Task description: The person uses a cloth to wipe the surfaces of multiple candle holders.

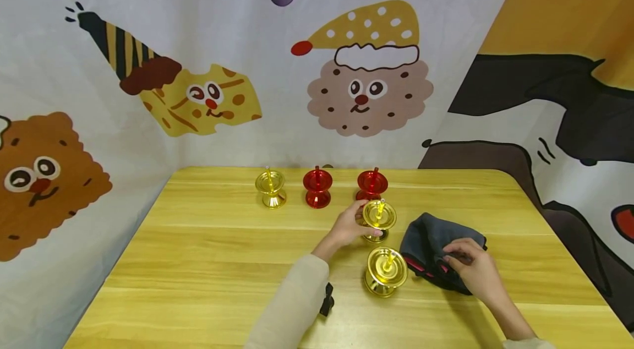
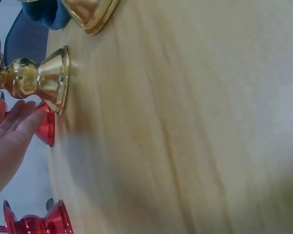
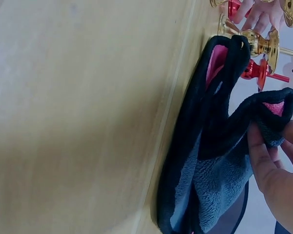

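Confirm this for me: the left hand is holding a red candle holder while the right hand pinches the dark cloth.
Not quite: the left hand holds a gold candle holder, as the head view shows. The right hand does pinch the dark cloth.

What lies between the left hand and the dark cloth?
In the head view, the gold holder in the left hand, then bare table before the dark cloth.

Plain, cream-coloured fabric sleeves (image 1: 291, 302)
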A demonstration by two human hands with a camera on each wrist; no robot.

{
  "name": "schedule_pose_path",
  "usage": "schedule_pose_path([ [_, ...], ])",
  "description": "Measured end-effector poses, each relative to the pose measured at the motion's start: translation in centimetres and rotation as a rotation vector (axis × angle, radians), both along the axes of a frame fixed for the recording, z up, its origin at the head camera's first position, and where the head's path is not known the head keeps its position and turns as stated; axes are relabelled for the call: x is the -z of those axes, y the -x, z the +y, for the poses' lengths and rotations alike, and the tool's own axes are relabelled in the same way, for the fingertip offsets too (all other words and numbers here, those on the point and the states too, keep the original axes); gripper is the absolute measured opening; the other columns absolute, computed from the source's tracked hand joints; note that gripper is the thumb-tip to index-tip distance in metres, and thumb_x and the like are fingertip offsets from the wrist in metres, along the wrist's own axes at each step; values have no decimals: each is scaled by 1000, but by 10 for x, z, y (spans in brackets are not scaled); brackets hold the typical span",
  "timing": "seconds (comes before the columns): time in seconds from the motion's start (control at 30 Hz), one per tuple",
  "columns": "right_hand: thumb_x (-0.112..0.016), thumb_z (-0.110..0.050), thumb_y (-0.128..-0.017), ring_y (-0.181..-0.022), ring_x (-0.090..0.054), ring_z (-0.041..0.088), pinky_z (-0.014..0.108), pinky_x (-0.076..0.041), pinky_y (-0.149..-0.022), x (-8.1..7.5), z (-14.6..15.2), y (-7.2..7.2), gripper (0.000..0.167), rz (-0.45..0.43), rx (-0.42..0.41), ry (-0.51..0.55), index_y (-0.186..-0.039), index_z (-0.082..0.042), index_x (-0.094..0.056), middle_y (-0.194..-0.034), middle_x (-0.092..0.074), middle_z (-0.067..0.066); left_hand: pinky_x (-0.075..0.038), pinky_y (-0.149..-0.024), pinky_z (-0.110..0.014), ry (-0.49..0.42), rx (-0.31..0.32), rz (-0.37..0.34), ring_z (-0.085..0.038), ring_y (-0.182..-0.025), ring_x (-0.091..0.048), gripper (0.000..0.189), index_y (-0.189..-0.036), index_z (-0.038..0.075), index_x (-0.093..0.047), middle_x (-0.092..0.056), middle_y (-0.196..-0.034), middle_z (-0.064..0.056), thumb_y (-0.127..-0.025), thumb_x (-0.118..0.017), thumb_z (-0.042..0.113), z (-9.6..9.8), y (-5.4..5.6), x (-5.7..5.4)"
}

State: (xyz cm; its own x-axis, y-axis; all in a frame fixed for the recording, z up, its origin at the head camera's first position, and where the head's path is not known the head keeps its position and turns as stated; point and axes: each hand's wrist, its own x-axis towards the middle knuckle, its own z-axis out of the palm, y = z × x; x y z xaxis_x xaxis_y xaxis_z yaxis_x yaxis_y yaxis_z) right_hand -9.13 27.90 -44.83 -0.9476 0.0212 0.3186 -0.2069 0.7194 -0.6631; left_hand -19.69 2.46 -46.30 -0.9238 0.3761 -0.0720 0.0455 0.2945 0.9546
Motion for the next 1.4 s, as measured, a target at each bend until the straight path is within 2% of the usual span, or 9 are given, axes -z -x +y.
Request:
schedule_pose_path([
  [0.17,-70,14,-69,-78,-49,-4,9,-47,-61,1,0,0,22,9,0,0,-80,-4,-66,-88,-55,6,-40,-98,-33,-74,1,-19,-26,-122,-42,84,-141,6,-31,-40,-138,-12,-71,-79,13,1,-2,1],
  [0.3,-70,15,-69,-78,-49,-4,8,-47,-61,2,0,-1,22,7,1,5,-80,-3,-66,-88,-55,6,-43,-94,-30,-112,-2,-22,-23,-118,-46,80,-138,8,-36,-46,-133,-9,-71,-79,11,3,-2,0],
  [0.57,-69,16,-68,-77,-48,-6,7,-46,-61,2,4,-1,23,41,-12,10,-79,-3,-66,-86,-55,5,-45,-90,-31,-40,-54,36,-21,-107,-53,76,-132,5,-44,-55,-121,-7,-66,-82,14,-6,-1,1],
  [0.73,-67,18,-68,-77,-48,-6,5,-44,-62,-4,7,1,23,65,-27,33,-80,-1,-65,-85,-55,3,-47,-86,-32,-40,-67,23,-21,-103,-54,74,-130,5,-46,-56,-117,-7,-66,-82,14,-23,-3,-6],
  [0.87,-67,15,-71,-79,-47,-9,4,-43,-63,-19,10,5,19,54,-16,16,-82,-1,-66,-87,-55,3,-47,-84,-34,-21,-59,29,-23,-101,-54,74,-130,2,-46,-56,-117,-9,-67,-82,13,-38,-6,-16],
  [1.0,-66,14,-74,-79,-48,-9,3,-43,-65,-43,14,11,16,61,-13,41,-85,3,-65,-88,-55,2,-49,-82,-33,5,-34,52,-24,-99,-56,73,-129,0,-46,-57,-116,-11,-67,-82,13,-50,-11,-26],
  [1.13,-63,11,-79,-82,-48,-9,1,-41,-69,-69,19,14,13,46,-18,55,-91,6,-63,-90,-53,-7,-48,-85,-34,17,-23,46,-25,-103,-55,75,-129,1,-46,-56,-117,-11,-66,-83,16,-58,-15,-39],
  [1.23,-62,6,-82,-82,-49,-9,2,-41,-68,-87,20,15,12,28,-20,61,-95,7,-61,-91,-52,-14,-47,-88,-36,2,-8,52,-27,-106,-54,75,-129,0,-47,-55,-119,-12,-65,-83,18,-61,-20,-50],
  [1.4,-62,0,-85,-86,-50,-8,3,-43,-69,-112,12,16,14,29,-6,62,-98,4,-62,-94,-54,-11,-47,-88,-33,-55,12,72,-26,-105,-55,72,-127,2,-48,-55,-118,-11,-66,-83,15,-61,-28,-71],
])
